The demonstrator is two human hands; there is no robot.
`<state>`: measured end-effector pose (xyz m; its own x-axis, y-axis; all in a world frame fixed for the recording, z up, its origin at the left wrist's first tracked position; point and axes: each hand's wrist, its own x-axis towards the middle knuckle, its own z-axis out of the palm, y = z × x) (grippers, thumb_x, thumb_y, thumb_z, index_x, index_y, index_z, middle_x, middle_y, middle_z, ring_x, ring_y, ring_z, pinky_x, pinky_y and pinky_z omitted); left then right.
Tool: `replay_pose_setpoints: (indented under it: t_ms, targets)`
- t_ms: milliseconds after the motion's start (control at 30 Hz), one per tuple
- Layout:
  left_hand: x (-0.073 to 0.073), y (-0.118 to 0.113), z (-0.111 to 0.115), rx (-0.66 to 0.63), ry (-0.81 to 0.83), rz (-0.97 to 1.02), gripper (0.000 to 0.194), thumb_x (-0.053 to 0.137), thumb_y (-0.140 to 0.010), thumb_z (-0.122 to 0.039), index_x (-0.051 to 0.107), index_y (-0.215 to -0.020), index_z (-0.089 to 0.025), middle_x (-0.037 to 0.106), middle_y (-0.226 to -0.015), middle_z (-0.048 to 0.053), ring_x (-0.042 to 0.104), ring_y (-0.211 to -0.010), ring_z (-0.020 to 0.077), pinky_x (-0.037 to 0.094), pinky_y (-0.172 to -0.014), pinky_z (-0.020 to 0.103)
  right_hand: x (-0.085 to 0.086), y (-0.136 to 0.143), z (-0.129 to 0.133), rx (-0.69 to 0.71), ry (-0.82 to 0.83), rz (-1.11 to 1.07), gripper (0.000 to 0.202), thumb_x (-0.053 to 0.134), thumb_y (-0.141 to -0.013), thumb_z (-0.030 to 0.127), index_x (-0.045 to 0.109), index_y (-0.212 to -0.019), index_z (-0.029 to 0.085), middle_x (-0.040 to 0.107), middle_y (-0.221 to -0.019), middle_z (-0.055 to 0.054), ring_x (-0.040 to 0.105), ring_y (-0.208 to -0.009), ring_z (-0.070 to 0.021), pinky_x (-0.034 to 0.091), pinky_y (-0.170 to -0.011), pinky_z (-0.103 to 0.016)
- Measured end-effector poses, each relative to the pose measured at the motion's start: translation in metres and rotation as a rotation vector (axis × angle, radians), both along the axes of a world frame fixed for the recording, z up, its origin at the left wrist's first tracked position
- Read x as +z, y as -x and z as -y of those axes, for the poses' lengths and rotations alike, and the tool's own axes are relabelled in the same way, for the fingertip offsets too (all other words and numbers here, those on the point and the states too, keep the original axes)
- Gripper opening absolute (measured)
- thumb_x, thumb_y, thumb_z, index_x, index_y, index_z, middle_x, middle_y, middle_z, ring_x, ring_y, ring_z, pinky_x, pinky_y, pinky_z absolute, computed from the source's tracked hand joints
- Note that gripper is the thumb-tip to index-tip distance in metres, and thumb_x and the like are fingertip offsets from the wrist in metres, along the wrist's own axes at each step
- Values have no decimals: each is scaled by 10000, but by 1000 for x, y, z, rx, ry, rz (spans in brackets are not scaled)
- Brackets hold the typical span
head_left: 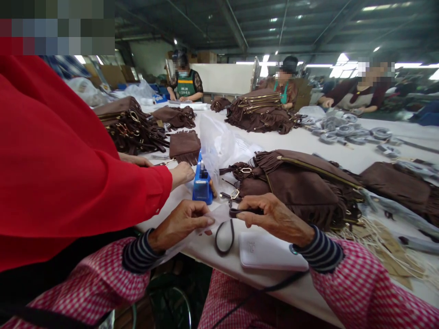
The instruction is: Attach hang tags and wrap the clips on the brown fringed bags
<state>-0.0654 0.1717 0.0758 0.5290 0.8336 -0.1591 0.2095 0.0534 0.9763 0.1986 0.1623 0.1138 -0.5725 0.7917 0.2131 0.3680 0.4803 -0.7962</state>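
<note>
Between thumb and fingers, my left hand [183,223] pinches a thin translucent white wrapping sheet [221,214]. My right hand [274,217] grips a dark leather strap [234,213] with a metal clasp, close to the sheet's edge. Below them a dark strap loop [224,251] hangs over the table; whether it belongs to the held strap I cannot tell. A white zip pouch [267,253] lies under my right wrist. Just beyond my hands stands a blue tape dispenser [203,187]. Brown fringed bags [302,183] with gold zips are piled behind my right hand.
A co-worker's red sleeve [103,173] fills the left, with that person's hand [181,174] near the dispenser. Further stacks of brown bags [260,109], wrapped straps [343,130] and tags with white cords [380,246] cover the white table [295,141]. Several people work across it.
</note>
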Motion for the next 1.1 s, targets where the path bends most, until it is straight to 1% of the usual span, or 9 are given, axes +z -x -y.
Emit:
replay_pose_setpoints:
  t_ms: [133, 367, 500, 567, 633, 733, 867, 1000, 1100]
  targets:
    - [2, -2, 1, -13, -32, -34, 241, 718, -831, -355, 649, -806, -126, 652, -727, 11, 609, -697, 139, 417, -642, 235, -2, 2, 0, 19, 35, 27, 223, 624, -926, 241, 660, -724, 155, 601, -679, 24, 539, -640, -108, 383, -629, -237]
    - [19, -17, 3, -167, -56, -27, 211, 677, -866, -320, 703, -922, -118, 674, -778, 19, 597, -726, 138, 436, -696, 248, -5, 4, -2, 60, 61, 43, 191, 613, -927, 212, 661, -750, 157, 617, -695, 19, 552, -662, -110, 390, -635, -231]
    - [18, -29, -1, -226, -72, -23, 218, 648, -883, -331, 697, -883, -119, 660, -782, 22, 595, -701, 141, 449, -680, 257, -11, 5, -3, 81, 200, -31, 77, 641, -912, 234, 602, -955, 184, 649, -771, 16, 587, -676, -124, 429, -633, -234]
    - [18, -35, -3, -252, -85, -28, 208, 639, -881, -319, 692, -862, -119, 660, -805, 29, 596, -700, 144, 457, -674, 261, -15, 6, -3, 89, 279, -64, 204, 654, -892, 207, 521, -1047, 206, 651, -795, 26, 594, -665, -125, 441, -614, -231]
    - [19, -37, -3, -266, -85, -25, 203, 637, -875, -313, 695, -864, -118, 655, -808, 28, 591, -703, 146, 464, -671, 261, -16, 5, -3, 115, 315, -67, 216, 633, -903, 205, 482, -1058, 214, 651, -822, 22, 604, -673, -128, 451, -619, -237]
    - [21, -33, -2, -242, -78, -50, 177, 644, -856, -294, 698, -846, -125, 636, -758, 11, 577, -705, 145, 454, -668, 252, -14, -2, -4, 128, 229, 50, 176, 622, -926, 249, 512, -1055, 205, 659, -874, -1, 619, -736, -146, 455, -682, -265]
    - [19, -23, -4, -194, -89, -117, 180, 626, -865, -294, 680, -818, -129, 625, -748, 2, 573, -731, 147, 428, -687, 251, -13, -23, -6, 4, -98, 378, 132, 665, -915, 331, 655, -951, 204, 648, -864, -15, 582, -798, -178, 390, -729, -298]
    - [13, -21, -11, -204, -178, -203, 288, 588, -905, -385, 613, -760, -137, 573, -704, -15, 528, -681, 133, 385, -647, 253, -19, -38, -11, 16, -28, 334, 283, 556, -990, 341, 664, -795, 166, 629, -743, 0, 576, -705, -138, 379, -688, -268]
    - [15, -28, -17, -258, -296, -303, 311, 571, -917, -407, 603, -753, -145, 545, -707, -23, 493, -678, 126, 344, -626, 251, -22, -40, -14, 14, -13, 292, 286, 571, -985, 327, 649, -769, 157, 628, -720, 9, 578, -684, -125, 372, -673, -255]
